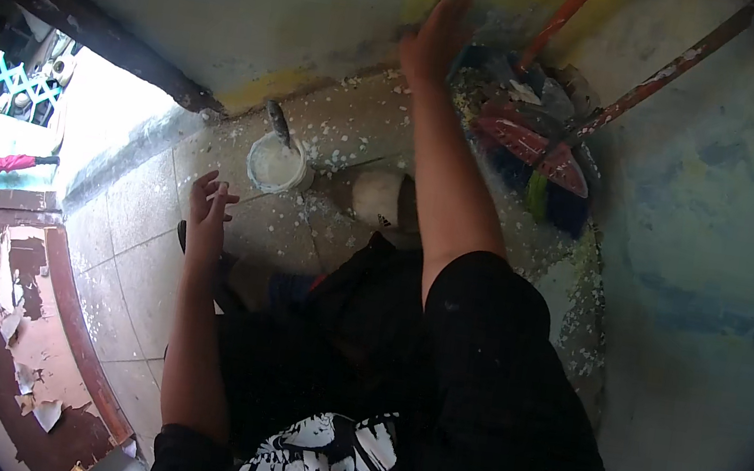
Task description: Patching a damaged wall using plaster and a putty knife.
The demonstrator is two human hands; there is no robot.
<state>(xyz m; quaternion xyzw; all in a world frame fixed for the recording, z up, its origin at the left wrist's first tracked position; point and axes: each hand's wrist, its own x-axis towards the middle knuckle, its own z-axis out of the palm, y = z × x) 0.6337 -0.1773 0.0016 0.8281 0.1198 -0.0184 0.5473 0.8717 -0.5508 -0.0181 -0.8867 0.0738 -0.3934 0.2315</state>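
Pale wall [329, 20] (yellow-stained in patches); white tub [304, 180] upright nearby

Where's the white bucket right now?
In the head view, the white bucket stands on the tiled floor left of centre, ahead and slightly right of the left hand, with a handle sticking up at its far rim.

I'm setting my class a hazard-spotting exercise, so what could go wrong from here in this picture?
1. The left hand is near the white bucket, whose tool handle sticks up past the rim; a careless swing might catch it and tip the bucket.
2. Pale specks are scattered over the tiled floor; if loose or wet, they could make footing slippery.
3. The right arm reaches past the upright broom, so an outward move might knock it over.
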